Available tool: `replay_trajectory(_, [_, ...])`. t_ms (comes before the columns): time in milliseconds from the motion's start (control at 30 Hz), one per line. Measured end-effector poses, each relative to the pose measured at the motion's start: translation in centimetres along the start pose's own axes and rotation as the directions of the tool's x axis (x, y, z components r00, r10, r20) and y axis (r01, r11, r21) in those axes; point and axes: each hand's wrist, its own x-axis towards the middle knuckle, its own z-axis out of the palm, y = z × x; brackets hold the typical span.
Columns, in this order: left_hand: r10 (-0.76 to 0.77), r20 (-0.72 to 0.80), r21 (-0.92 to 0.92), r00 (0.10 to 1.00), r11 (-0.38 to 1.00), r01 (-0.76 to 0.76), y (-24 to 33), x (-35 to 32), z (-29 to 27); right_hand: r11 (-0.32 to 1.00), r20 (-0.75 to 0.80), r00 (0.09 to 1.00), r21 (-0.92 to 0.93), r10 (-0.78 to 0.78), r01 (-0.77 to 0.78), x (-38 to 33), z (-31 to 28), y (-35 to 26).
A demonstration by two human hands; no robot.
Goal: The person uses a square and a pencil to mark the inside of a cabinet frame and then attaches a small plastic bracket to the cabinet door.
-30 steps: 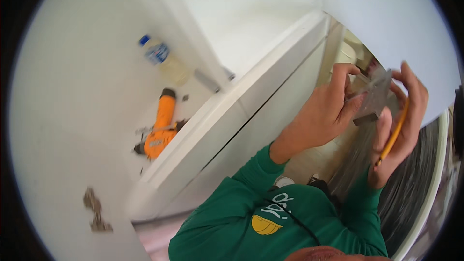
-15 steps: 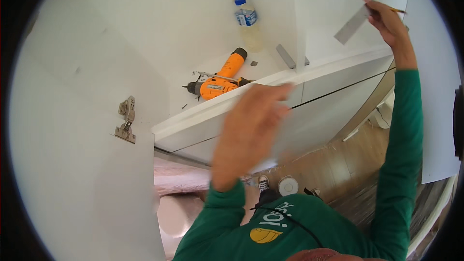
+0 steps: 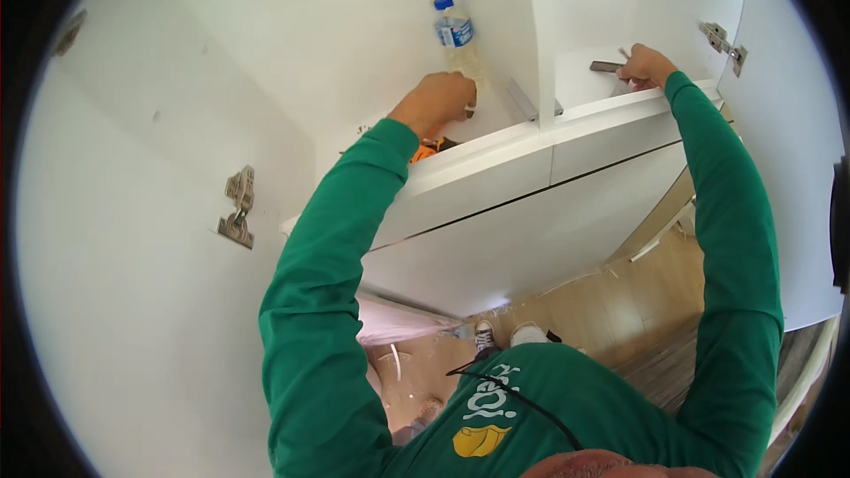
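My left hand (image 3: 436,102) reaches over the shelf's front lip, fingers curled downward and drawn together. It covers much of the orange cordless drill (image 3: 428,150), of which only a strip shows. A small dark piece (image 3: 470,113) lies at the fingertips; whether they grip it or the drill is hidden. In the right compartment, my right hand (image 3: 651,69) is closed on a try square (image 3: 606,66), low over the shelf near its front edge. The square's dark stock sticks out to the left; its blade is mostly hidden. A thin pencil-like stick (image 3: 623,53) pokes up by the fingers.
A blue-capped plastic bottle (image 3: 455,33) stands behind my left hand. A grey metal strip (image 3: 522,101) leans beside the white upright divider (image 3: 544,35). Hinges (image 3: 237,205) (image 3: 724,47) are on the open doors at both sides. Drawer fronts (image 3: 531,212) lie below the shelf.
My left hand has moved up and forward, from in front of the drawers to over the drill. My right hand has come down and left with the square, to the shelf.
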Motion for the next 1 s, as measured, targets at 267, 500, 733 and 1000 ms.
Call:
replay_trajectory(267, [-0.022,0.035,-0.014,0.999,1.000,0.023,0.1,2.6,1.0,0.815,-0.365,0.826,-0.550,-0.430,0.181,2.6,0.0,3.7])
replay_trajectory(500, [-0.170,-0.016,-0.270,0.985,0.950,0.159,-1.4,-2.3,-1.0,0.768,-0.743,0.460,-0.111,-0.486,0.631,-15.7,0.5,-5.0])
replay_trajectory(733, [-0.375,-0.458,-0.872,0.806,0.367,-0.325,10.9,-12.2,-7.3,0.443,-0.537,0.782,0.645,-0.317,0.623,-33.3,8.1,-3.6])
replay_trajectory(1000, [-0.206,-0.434,-0.847,0.877,-0.237,-0.475,22.0,-10.0,0.1,0.310,-0.443,0.825,0.777,-0.351,0.549,-32.4,9.5,-0.8])
